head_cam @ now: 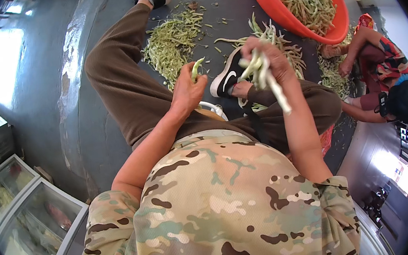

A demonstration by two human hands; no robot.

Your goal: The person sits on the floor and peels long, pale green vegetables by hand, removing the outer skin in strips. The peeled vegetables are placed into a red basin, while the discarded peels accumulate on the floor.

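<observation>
My left hand [189, 89] holds a short piece of green bean pod [197, 69] upright between thumb and fingers. Several pale green bean pods [261, 72] are bunched in my right hand [269, 57], which is slightly blurred and raised above my shoe. Beyond my left hand, a heap of small bean pieces [175, 42] lies on the floor. Whole pods [293, 51] are piled on the floor behind my right hand. A tilted red plastic basin [342, 17] full of bean pods stands past that pile.
My black shoes [230, 73] rest on the dark floor [46, 70], one near each heap. A co-worker [381, 58] sits at the right beside another heap of bean pieces [333, 71]. Glass-topped chest freezers [48, 220] stand at the lower left.
</observation>
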